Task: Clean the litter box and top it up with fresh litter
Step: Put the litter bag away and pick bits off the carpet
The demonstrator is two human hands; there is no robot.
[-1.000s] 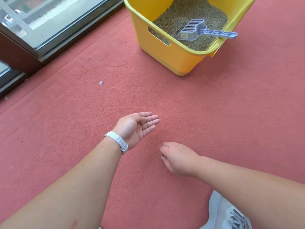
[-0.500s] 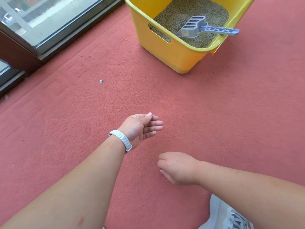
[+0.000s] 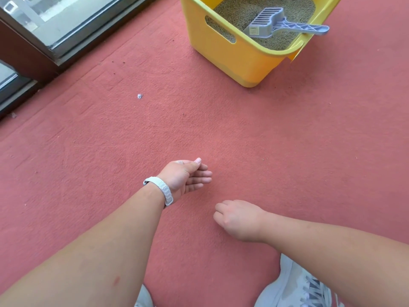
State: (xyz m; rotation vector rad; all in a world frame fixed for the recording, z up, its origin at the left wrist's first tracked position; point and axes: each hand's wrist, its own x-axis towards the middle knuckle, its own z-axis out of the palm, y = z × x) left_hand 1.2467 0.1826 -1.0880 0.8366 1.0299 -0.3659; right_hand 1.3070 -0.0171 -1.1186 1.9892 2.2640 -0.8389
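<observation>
Red carpet before us: our left hand point(image 3: 188, 177) cupped, right hand point(image 3: 238, 219) curled, contents unseen; gathered grains could spill short of the litter box point(image 3: 239, 56).

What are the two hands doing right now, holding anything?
Left hand: cupped palm-up over the carpet, fingers relaxed; nothing visible in it.
Right hand: knuckles up, fingers curled under low over the carpet; cannot tell whether it pinches anything.
</observation>
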